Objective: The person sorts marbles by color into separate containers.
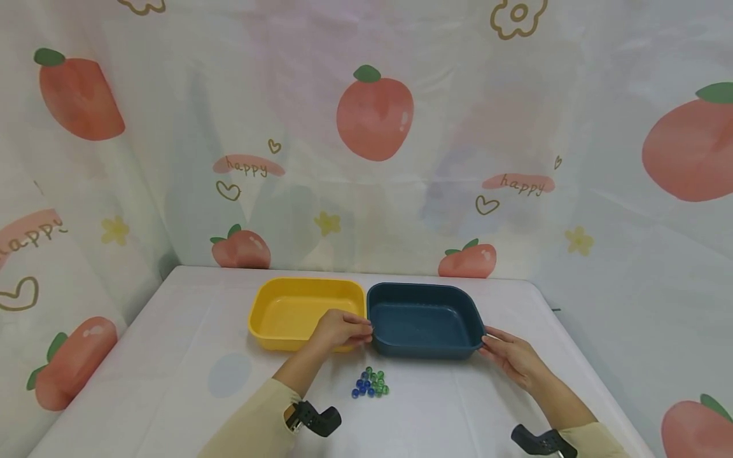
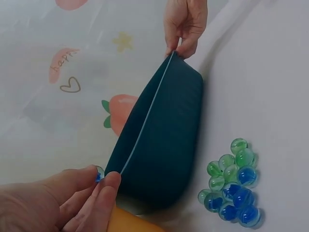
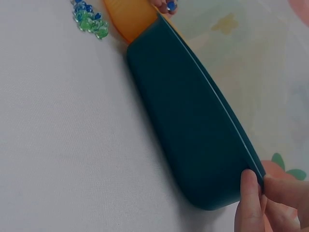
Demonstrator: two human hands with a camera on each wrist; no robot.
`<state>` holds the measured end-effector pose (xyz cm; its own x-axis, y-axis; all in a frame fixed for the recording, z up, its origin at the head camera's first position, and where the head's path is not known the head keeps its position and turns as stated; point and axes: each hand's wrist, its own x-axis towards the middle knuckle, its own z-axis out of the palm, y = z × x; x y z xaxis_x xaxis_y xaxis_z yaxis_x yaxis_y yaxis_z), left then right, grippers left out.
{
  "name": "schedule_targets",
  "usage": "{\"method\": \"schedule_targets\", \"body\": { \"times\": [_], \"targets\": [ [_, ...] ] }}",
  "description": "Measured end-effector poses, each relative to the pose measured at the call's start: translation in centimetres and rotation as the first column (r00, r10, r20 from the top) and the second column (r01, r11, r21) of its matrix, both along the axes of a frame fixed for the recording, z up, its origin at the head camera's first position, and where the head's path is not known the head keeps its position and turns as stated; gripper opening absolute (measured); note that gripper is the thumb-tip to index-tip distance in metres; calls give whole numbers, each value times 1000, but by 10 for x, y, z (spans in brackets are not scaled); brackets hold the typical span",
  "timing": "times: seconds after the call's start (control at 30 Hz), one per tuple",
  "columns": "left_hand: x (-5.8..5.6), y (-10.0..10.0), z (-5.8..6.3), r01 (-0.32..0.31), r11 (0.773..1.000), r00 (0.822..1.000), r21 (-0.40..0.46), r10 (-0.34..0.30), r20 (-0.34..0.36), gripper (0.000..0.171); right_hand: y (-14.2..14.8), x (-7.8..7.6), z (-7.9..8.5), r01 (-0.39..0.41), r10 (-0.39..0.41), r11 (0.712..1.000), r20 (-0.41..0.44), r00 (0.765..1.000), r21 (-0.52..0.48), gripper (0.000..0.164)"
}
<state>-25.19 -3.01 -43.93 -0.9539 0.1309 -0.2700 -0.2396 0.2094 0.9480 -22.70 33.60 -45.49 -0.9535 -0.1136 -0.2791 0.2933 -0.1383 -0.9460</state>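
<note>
A dark blue plastic bin [image 1: 426, 351] stands on the table between the two hands. My left hand [image 1: 343, 329] is at its left end, fingertips right at the rim, and holds a blue glass marble [image 2: 99, 174] at its fingertips. With thumb and fingers, my right hand [image 1: 512, 357] pinches the rim at the bin's right front corner. Blue marbles [image 2: 243, 198] and green marbles [image 2: 245, 157] lie in a cluster on the table in front of the bin. Directly left of the blue bin is a yellow bin [image 1: 269, 343], partly covered by my left hand in the head view.
A white cloth covers the table [image 1: 172, 381]. Behind it and at both sides hangs a pale curtain [image 1: 309, 127] printed with fruit, hearts and flowers. The two bins stand side by side near the table's back edge.
</note>
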Motion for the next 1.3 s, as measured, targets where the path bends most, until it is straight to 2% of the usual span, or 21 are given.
{"method": "schedule_targets", "body": {
  "times": [0.33, 0.53, 0.8, 1.17, 1.3],
  "targets": [
    [-6, 4, 4, 4, 998, 1000, -64, -4, 6, 17, -2, -1, 1, -4, 4, 1000, 6, 1000, -2, 70],
    [-5, 4, 6, 11, 996, 999, -94, -14, -33, 17, -3, 0, 2, 3, -3, 1000, 12, 1000, 1, 70],
    [-2, 5, 7, -8, 993, 999, -119, 3, -42, 16, -3, 0, 1, 1, -1, 1000, 12, 1000, -4, 71],
    [6, 1, 5, 3, 999, 999, -37, -4, -35, 17, -3, 1, 1, 12, -12, 1000, 1, 1000, 4, 69],
    [12, -3, 5, 26, 999, 999, -46, -27, -30, 18, -2, 1, 1, 16, -16, 1000, 4, 1000, 2, 70]
  ]
}}
